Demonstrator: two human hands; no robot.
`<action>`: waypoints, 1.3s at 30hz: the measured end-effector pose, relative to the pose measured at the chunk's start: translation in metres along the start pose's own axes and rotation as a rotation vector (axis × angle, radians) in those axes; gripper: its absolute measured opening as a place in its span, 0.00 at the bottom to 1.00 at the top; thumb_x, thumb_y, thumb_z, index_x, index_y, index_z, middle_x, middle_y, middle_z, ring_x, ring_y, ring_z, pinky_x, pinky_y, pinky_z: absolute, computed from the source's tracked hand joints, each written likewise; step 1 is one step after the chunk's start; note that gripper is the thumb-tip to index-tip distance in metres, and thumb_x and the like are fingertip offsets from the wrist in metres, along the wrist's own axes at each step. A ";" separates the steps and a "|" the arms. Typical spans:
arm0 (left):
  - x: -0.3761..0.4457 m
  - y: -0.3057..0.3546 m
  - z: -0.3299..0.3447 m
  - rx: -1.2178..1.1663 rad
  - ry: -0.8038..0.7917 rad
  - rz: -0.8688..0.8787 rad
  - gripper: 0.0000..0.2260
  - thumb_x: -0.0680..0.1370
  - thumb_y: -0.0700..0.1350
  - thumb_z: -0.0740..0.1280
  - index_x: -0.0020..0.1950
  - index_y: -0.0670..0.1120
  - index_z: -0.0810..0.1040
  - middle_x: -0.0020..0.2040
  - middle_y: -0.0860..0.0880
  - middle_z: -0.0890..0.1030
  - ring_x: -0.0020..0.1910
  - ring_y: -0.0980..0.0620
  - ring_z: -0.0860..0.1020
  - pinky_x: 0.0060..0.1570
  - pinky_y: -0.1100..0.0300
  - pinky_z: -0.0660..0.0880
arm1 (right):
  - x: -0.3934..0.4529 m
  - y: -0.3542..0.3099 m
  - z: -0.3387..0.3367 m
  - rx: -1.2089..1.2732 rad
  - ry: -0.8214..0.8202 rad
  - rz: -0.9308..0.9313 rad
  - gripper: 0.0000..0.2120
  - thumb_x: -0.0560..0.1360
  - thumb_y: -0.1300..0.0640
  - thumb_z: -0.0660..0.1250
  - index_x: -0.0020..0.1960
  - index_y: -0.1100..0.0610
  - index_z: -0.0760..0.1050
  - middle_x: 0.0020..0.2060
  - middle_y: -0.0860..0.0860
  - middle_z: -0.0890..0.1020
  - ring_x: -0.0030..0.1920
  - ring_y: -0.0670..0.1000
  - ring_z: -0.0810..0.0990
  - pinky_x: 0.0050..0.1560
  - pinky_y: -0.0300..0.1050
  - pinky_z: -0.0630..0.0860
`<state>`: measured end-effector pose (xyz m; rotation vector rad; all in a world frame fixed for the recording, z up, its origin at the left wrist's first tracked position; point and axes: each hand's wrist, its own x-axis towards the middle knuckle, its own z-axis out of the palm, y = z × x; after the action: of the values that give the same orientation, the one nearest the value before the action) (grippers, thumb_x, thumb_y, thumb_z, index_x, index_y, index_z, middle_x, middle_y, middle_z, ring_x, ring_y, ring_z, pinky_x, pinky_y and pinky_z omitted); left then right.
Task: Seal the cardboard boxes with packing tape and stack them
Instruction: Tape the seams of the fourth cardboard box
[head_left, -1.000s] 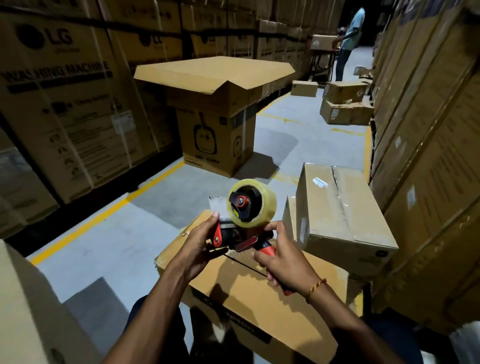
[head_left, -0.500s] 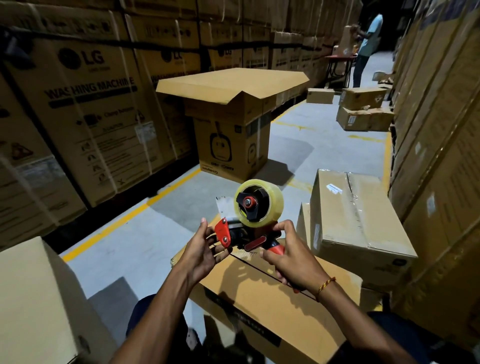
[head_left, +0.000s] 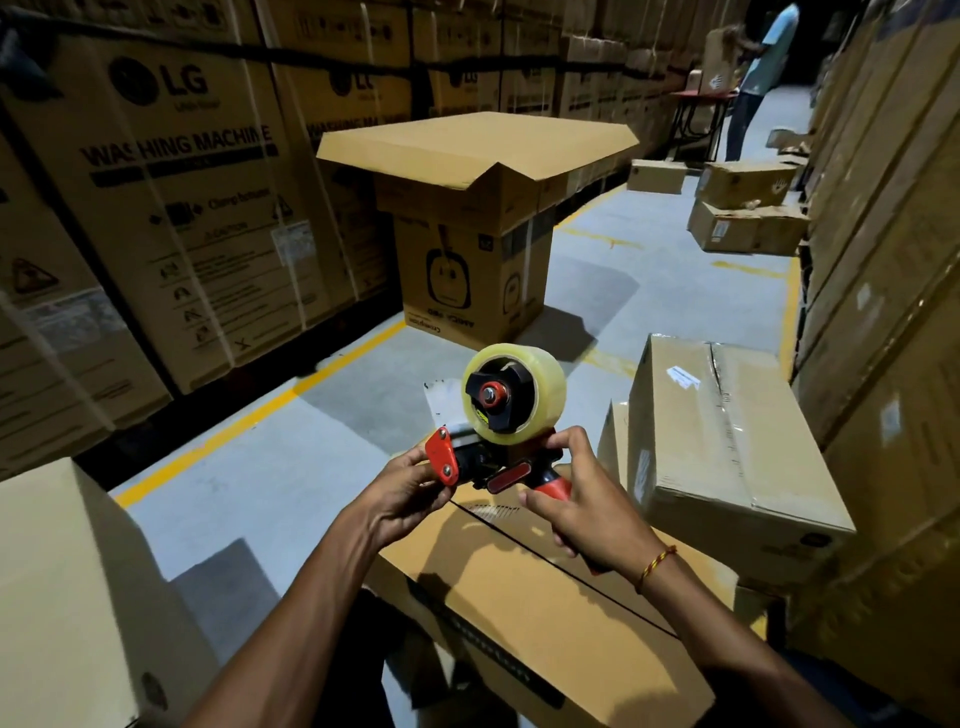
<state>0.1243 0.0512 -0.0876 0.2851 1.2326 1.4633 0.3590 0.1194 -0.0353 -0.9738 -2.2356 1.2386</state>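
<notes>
The head view looks forward and down, close over the hands, along a warehouse aisle.

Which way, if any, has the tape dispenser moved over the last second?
No clear move. The tape dispenser stays held over the far end of the box's open seam, as before; the background shift is the camera's.

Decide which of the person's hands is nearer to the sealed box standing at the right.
Right. The right hand grips the tape dispenser handle close beside the sealed box; the left hand holds the dispenser's front end, farther away.
</notes>
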 end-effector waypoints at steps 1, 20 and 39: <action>0.003 0.000 0.000 0.009 -0.016 -0.006 0.21 0.78 0.26 0.62 0.66 0.43 0.78 0.44 0.42 0.84 0.36 0.52 0.81 0.35 0.63 0.79 | 0.002 0.001 -0.001 -0.007 0.002 -0.004 0.22 0.78 0.51 0.72 0.60 0.45 0.60 0.43 0.52 0.81 0.27 0.51 0.79 0.27 0.42 0.76; 0.039 0.007 0.008 0.249 -0.049 -0.100 0.18 0.72 0.28 0.66 0.57 0.45 0.80 0.46 0.40 0.80 0.38 0.48 0.79 0.35 0.58 0.73 | 0.022 0.018 -0.017 -0.336 0.011 -0.183 0.25 0.76 0.44 0.73 0.63 0.42 0.60 0.50 0.49 0.84 0.47 0.53 0.81 0.45 0.50 0.77; 0.105 0.006 -0.093 0.871 0.388 0.193 0.10 0.78 0.42 0.73 0.39 0.39 0.81 0.32 0.45 0.80 0.33 0.47 0.74 0.37 0.57 0.70 | 0.038 0.069 0.003 -0.236 -0.121 -0.052 0.21 0.78 0.52 0.69 0.63 0.41 0.61 0.50 0.43 0.81 0.44 0.45 0.80 0.46 0.48 0.80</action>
<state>0.0174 0.0921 -0.1689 0.7377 2.1789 1.0805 0.3578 0.1712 -0.0952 -0.9388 -2.5296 1.0539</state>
